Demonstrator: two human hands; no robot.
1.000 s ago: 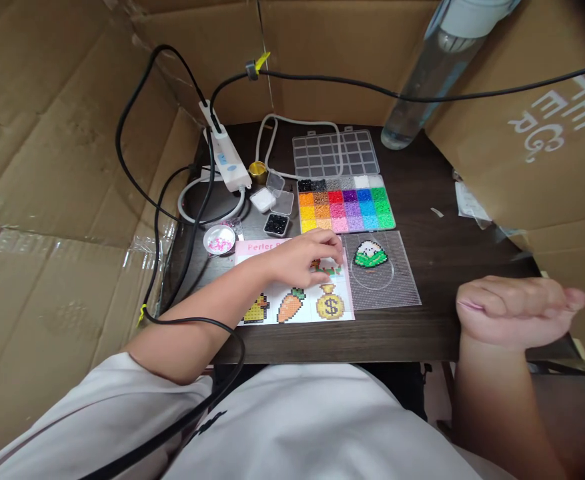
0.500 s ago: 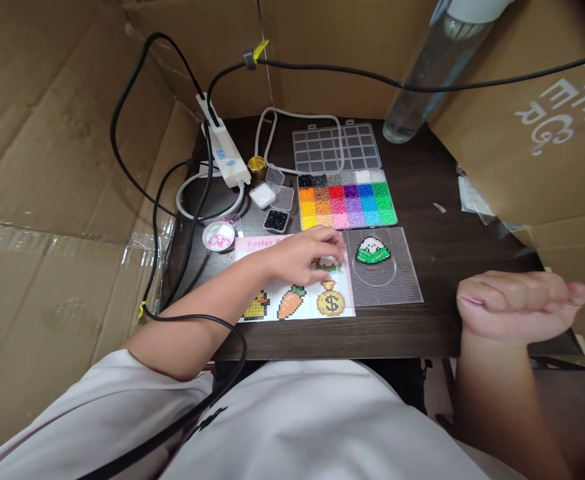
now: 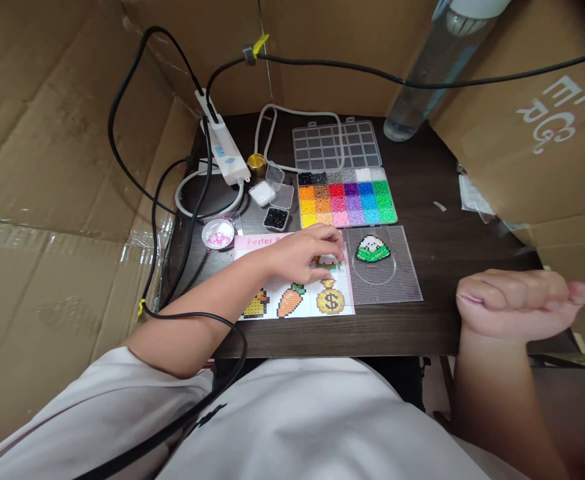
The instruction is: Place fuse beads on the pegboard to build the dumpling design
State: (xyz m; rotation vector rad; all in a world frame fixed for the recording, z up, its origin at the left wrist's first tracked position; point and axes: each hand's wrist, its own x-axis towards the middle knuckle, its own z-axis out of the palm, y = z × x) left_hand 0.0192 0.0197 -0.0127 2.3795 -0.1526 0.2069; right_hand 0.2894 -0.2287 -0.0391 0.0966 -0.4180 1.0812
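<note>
My left hand (image 3: pixel 306 255) rests over the right side of a printed bead-pattern sheet (image 3: pixel 299 309), its fingers loosely curled and thumb apart, with nothing visible between them. Part of a picture is covered by it; a carrot (image 3: pixel 291 301) and a money bag (image 3: pixel 330 298) show below. Just right of the fingertips lies a clear pegboard (image 3: pixel 406 283), bearing a white and green bead figure with a black outline (image 3: pixel 372 249). My right hand (image 3: pixel 519 303) is a closed fist at the table's right side, away from the pegboard; nothing shows sticking out of it.
Behind the sheet sits a compartment box of coloured beads (image 3: pixel 347 199) with its lid (image 3: pixel 337 145) folded back. Small boxes of white (image 3: pixel 262 194) and black beads (image 3: pixel 275 219) and a dish (image 3: pixel 218 234) stand left. A power strip (image 3: pixel 225 147) and a black cable (image 3: pixel 192 315) lie nearby.
</note>
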